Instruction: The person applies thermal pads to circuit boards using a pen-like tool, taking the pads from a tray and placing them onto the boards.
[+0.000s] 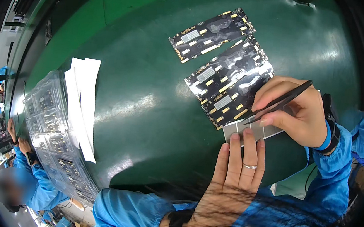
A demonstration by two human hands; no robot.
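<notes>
My left hand (235, 175) lies flat with its fingers stretched out, fingertips pressing the near edge of a grey sheet divided by pale lines (257, 131). Black tweezers (288, 95) are pinched in my right hand (299, 120); their tips point down at the sheet's left part. I cannot tell whether the tips grip anything. Just beyond the sheet lie black circuit boards (208, 86) with gold pads, pale labels and shiny dark film. Another such board (211, 34) lies farther off, beside them. My right hand covers part of the boards and the sheet.
White paper strips (86, 117) lie at the left on the green table (150, 75). Beside them is a clear plastic tray (52, 118) holding several dark parts. At the lower left a person in blue sleeves (49, 190) has their hands near the table's edge.
</notes>
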